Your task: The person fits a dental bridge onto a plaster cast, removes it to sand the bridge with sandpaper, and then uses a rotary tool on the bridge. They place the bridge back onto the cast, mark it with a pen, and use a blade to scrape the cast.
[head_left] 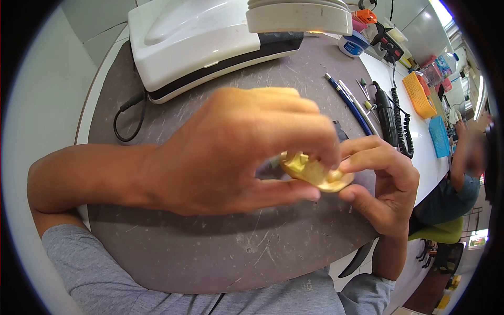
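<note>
A small yellow dental model [318, 175], with rounded tooth-like bumps, is held between both hands above the grey-brown work mat [231, 241]. My left hand [236, 142] reaches across from the left, its fingers curled over the top of the model and its thumb along the lower edge. Motion smears these fingers a little, and they hide part of the model. At the model's right end, my right hand [386, 176] pinches it between thumb and fingers. A dark flat piece [340, 130] shows partly behind the hands.
A white machine [199, 47] stands at the back left, and a white lamp head [299, 18] hangs overhead. Pens [349, 105] and a black handpiece [386, 115] with coiled cord lie to the right. Beyond are yellow [419, 94] and blue baskets [439, 136] and another person [451, 184].
</note>
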A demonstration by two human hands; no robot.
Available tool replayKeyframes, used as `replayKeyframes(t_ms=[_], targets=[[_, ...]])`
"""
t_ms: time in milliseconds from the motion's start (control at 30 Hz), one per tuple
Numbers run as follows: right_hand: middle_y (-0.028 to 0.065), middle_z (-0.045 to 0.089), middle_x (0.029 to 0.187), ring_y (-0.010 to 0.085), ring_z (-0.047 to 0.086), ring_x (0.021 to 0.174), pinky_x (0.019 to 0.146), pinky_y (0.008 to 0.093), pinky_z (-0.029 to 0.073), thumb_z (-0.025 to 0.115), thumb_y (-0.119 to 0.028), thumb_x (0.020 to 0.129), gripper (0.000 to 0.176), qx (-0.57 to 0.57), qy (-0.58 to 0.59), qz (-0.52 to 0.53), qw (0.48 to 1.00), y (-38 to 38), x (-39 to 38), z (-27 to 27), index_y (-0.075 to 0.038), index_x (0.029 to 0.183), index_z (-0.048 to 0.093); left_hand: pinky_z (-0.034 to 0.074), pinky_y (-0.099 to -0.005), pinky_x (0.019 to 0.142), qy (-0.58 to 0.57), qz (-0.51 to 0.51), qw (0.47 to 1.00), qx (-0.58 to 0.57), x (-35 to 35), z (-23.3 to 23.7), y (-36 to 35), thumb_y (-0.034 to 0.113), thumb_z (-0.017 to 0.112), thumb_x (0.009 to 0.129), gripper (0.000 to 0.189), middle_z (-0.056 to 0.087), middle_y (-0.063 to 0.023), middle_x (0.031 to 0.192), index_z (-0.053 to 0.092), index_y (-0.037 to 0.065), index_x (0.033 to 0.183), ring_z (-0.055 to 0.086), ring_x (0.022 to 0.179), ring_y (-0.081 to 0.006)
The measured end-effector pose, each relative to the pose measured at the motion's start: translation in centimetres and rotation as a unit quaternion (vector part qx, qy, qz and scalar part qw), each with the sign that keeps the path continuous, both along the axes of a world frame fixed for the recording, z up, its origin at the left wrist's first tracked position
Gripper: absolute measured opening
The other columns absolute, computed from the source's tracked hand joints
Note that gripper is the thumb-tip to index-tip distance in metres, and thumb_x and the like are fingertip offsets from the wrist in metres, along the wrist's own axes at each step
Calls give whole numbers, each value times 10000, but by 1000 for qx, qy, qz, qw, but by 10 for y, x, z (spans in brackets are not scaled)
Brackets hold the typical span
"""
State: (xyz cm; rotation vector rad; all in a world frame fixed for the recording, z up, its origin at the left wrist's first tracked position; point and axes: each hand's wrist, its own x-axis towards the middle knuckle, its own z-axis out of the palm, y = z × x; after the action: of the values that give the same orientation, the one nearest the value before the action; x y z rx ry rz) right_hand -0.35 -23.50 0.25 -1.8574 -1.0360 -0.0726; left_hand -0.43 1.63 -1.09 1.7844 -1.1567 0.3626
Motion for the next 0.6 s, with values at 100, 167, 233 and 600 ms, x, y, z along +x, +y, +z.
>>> replayKeyframes(t_ms=[100, 167, 233, 600], targets=[[133, 701, 902, 205, 683, 865, 767, 292, 521, 804, -99, 767, 257, -62, 23, -15, 998, 0, -5, 7, 23, 967, 699, 530, -313, 656, -69, 11, 996, 50, -5, -1, -1, 166, 855, 695, 298, 679, -66, 830, 678, 2, 871, 637, 751, -210], [116, 685, 841, 193, 657, 781, 735, 293, 492, 795, -118, 763, 232, -86, 19, -38, 995, 7, -8, 3, 35, 917, 713, 532, -310, 646, -58, 7, 997, 50, -6, 0, -1, 173, 856, 688, 308, 679, -68, 826, 676, 1, 869, 643, 747, -218], [117, 683, 838, 186, 651, 774, 724, 288, 487, 796, -117, 758, 225, -95, 31, -37, 994, 9, -8, 4, 30, 911, 718, 540, -299, 626, -69, 0, 997, 46, -3, -3, 1, 186, 861, 683, 338, 681, -83, 814, 676, -10, 887, 663, 735, -229], [116, 680, 812, 179, 618, 761, 718, 285, 452, 787, -186, 755, 228, -46, 125, -52, 990, 11, -10, 15, 20, 839, 734, 579, -313, 721, -43, -38, 998, 17, 6, 2, 6, 213, 874, 689, 481, 718, -169, 888, 662, -65, 1020, 717, 836, -243]])
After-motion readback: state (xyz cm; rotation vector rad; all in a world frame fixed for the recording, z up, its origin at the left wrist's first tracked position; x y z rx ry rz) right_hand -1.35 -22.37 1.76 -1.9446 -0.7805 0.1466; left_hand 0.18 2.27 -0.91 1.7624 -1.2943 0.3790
